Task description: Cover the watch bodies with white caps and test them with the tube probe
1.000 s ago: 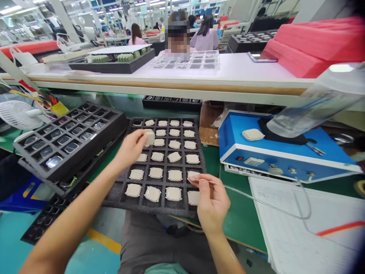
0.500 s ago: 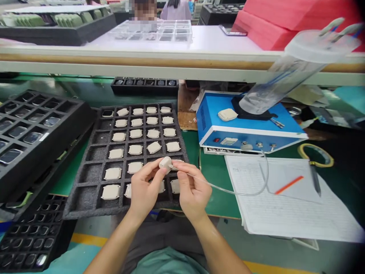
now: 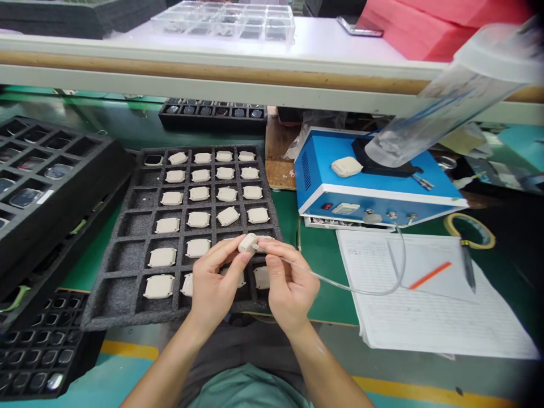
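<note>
Pinched between the thumb and fingers of my left hand [image 3: 215,286] is a cream watch case [image 3: 247,242], held tilted above the foam tray. My right hand [image 3: 293,286] grips the end of a thin clear tube [image 3: 348,289], whose tip meets the side of the case; the exact contact is too small to make out. That tube runs to the front of a blue box-shaped machine [image 3: 318,164]. Beneath my hands lies a dark grey foam tray [image 3: 114,297] with several cream watch cases [image 3: 159,287] in its compartments. My hands hide some of its near compartments.
Another cream case [image 3: 346,166] and a tilted clear cylinder [image 3: 414,124] sit on the machine. Right of me are papers [image 3: 382,323], an orange stick [image 3: 430,275], a pen [image 3: 468,269] and a tape roll [image 3: 471,229]. Stacked black trays [image 3: 76,192] stand left; a shelf edge [image 3: 212,82] crosses behind.
My view has tipped downward a little, so the shelf sits higher in the picture. The case in my left hand has turned slightly; both hands keep their grips.
</note>
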Action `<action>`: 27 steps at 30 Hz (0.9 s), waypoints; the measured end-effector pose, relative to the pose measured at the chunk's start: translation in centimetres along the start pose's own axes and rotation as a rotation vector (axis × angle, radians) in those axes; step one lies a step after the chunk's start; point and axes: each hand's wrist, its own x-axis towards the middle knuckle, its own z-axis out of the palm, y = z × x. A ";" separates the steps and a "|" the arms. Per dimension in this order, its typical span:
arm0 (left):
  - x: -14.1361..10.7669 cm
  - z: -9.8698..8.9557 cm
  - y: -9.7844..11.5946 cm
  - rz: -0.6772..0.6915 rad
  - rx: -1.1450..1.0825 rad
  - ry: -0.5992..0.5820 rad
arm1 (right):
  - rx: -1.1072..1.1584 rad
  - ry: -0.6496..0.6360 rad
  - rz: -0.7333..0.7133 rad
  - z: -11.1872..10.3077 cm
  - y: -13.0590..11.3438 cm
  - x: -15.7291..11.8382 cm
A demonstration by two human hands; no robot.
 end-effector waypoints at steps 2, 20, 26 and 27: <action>0.0 0.0 0.0 0.005 -0.001 -0.004 | 0.010 -0.001 0.006 0.0 0.1 0.0; 0.0 -0.1 -0.2 -0.002 0.034 -0.014 | 0.001 -0.015 0.011 -0.2 0.3 -0.1; 0.4 -0.3 -0.4 0.057 0.106 0.013 | 0.013 -0.017 -0.010 0.2 0.0 0.6; 0.5 -0.2 -0.4 0.065 0.116 0.017 | 0.013 -0.017 -0.012 0.3 0.0 0.8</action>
